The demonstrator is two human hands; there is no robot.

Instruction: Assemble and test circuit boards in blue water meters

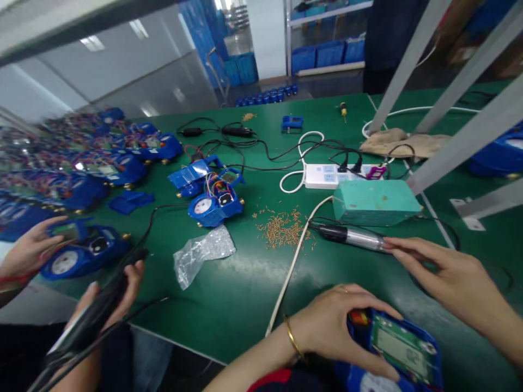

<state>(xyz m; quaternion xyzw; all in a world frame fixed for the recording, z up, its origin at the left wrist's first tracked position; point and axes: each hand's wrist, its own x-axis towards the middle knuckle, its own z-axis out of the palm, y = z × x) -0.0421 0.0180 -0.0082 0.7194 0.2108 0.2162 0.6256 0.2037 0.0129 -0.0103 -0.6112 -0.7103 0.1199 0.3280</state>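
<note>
My left hand (339, 326), with a gold bracelet at the wrist, grips a blue meter housing (433, 337) near the front edge of the table. The housing lies open, showing a green circuit board with a grey display (402, 345); its lower part runs out of view. My right hand (445, 272) has its fingertips closed on the end of a silver and black electric screwdriver (363, 238). That tool lies level, pointing left, just in front of a turquoise box (376, 202). A pile of small brass-coloured screws (284, 228) is spread to the left of its tip.
At left, a co-worker's hands hold another blue meter (85, 253) and a black power screwdriver (93, 305). Two wired meters (216, 201), a clear plastic bag (204, 253) and a white power strip (318, 175) with cables lie on the green table (229, 316). Metal posts (461, 141) rise at right.
</note>
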